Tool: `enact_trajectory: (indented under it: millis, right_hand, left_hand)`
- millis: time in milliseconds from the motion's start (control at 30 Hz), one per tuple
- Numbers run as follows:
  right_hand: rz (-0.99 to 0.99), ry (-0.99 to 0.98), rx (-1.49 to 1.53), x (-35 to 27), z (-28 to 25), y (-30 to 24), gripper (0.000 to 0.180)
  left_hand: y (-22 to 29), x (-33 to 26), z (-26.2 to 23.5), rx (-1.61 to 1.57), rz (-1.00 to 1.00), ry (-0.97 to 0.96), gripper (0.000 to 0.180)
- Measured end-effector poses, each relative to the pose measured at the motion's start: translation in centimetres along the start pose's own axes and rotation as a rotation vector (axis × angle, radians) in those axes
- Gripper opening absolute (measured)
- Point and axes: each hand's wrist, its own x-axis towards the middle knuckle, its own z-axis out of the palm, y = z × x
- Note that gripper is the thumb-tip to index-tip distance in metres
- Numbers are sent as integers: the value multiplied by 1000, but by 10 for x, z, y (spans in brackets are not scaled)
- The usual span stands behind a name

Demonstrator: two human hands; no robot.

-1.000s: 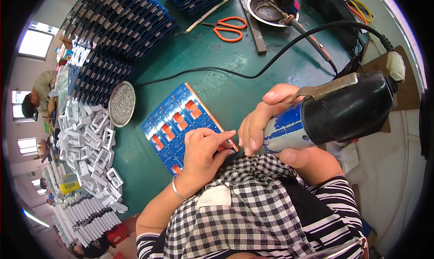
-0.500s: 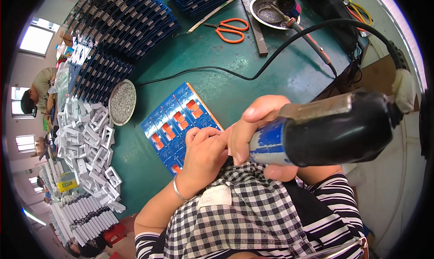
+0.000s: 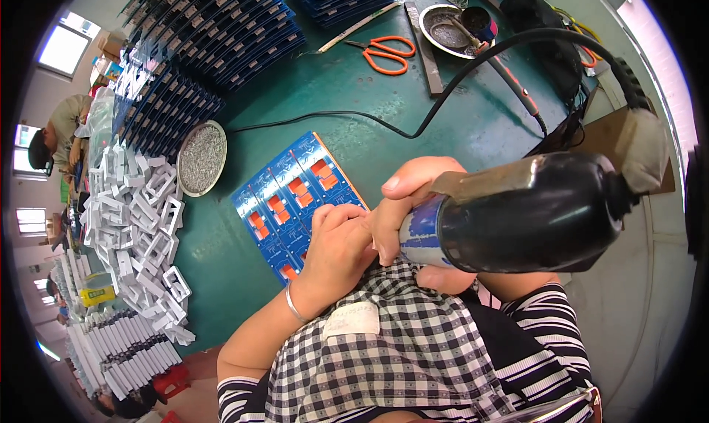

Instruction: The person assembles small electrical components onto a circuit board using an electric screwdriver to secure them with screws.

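The blue rectangular circuit panel (image 3: 290, 215) bears bright orange patches (image 3: 300, 192). Right fingers (image 3: 388, 222) clamp a scuffed black-blue-silver cylindrical tool (image 3: 528, 217); whether left fingers (image 3: 338, 220) grip, I cannot tell.

"What's the desk (image 3: 214, 257) like?"
"Green-topped, glossy where light catches it."
"And the room on the left?"
"Pale wall (image 3: 37, 98), several bright windows (image 3: 69, 45), and a thin bluish-white light (image 3: 49, 350) lower down."
"Any furniture?"
"A red stool-like piece (image 3: 171, 382), partly hidden."
"Far right?"
"A pale surface (image 3: 639, 319); floor or wall, I can't tell."
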Motion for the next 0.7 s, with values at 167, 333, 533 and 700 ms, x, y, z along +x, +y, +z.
enact_trajectory:
  millis: [167,333,533,700]
  right_hand:
    - [75,-42,-201,-3,1,-3,72]
    - [138,-53,-313,-6,2,-6,70]
    - [255,32,-266,-5,7,-3,71]
    - [348,91,-237,-3,13,2,72]
  left_hand:
    - [2,-4,0,114,38,-20,34]
    - [2,-2,-2,55,42,-26,32]
    - [8,-7,-11,111,-3,-109,38]
    - [3,-15,-12,117,-8,-94,44]
